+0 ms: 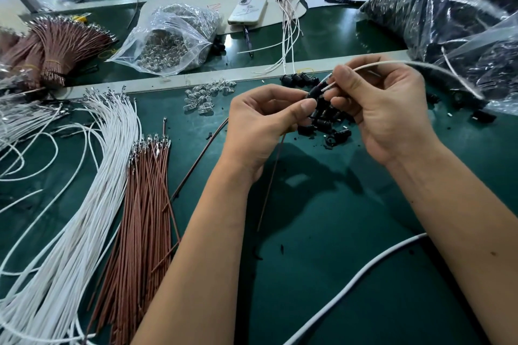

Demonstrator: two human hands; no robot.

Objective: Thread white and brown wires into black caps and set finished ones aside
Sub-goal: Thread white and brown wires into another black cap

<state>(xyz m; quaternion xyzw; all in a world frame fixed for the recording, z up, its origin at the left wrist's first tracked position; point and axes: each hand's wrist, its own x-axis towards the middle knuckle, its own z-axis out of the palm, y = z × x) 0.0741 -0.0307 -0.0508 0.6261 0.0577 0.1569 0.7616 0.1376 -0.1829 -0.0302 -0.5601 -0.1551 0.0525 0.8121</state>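
1. A person's two bare hands work close together above a dark green table (350, 232), seen from a head-worn camera looking down.
2. The left hand (260, 123) pinches a small black cap (313, 92) between thumb and forefinger – a narrow grip that holds the cap steady with its opening turned toward the other hand.
3. The right hand (384, 109) pinches a white wire (392, 63) near its tip, the fingers curled tight round it, and aims the tip at the cap; the rest of the wire arcs away to the right.
4. A brown wire (273, 176) hangs down below the left hand; it seems already seated in the cap, though the joint is hidden by the fingers.
5. Loose black caps (322, 120) lie heaped on the table right under the hands, within easy reach for the next piece.
6. White wires (92, 176) and brown wires (143, 204) lie in long bundles on the left, metal tips pointing away from the person.
7. Finished pieces (288, 17) – caps with wires trailing – lie further back, well apart from the work.
8. A clear bag of small parts (168, 42) and a phone (248, 10) also lie at the back.
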